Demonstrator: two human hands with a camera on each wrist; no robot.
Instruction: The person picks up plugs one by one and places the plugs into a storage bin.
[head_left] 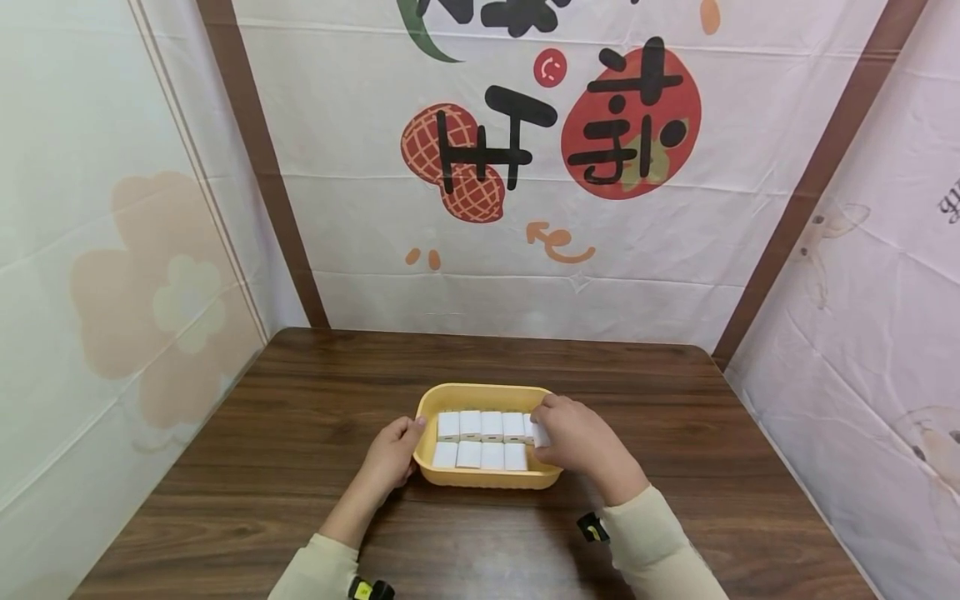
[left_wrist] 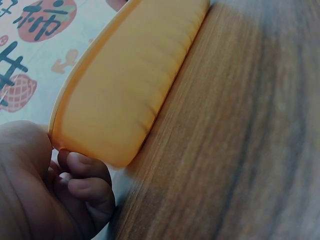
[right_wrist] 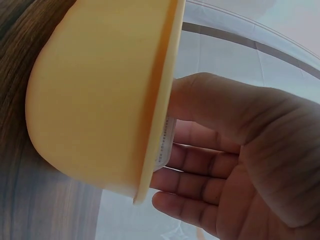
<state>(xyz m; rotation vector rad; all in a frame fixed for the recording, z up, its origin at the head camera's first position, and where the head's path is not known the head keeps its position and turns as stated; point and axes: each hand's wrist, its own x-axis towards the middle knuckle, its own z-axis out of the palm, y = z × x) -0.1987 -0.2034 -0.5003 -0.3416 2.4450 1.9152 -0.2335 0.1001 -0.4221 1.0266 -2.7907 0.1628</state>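
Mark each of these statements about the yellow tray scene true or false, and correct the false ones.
1. The yellow plastic tray sits on a dark wooden table. True.
2. The small white blocks lie in two rows. True.
3. The left hand is lifted well clear of the tray. False: it touches the tray's left end.
4. The right hand pinches a white block at the tray's right end. True.
5. The tray is tipped on its side. False: it rests flat.
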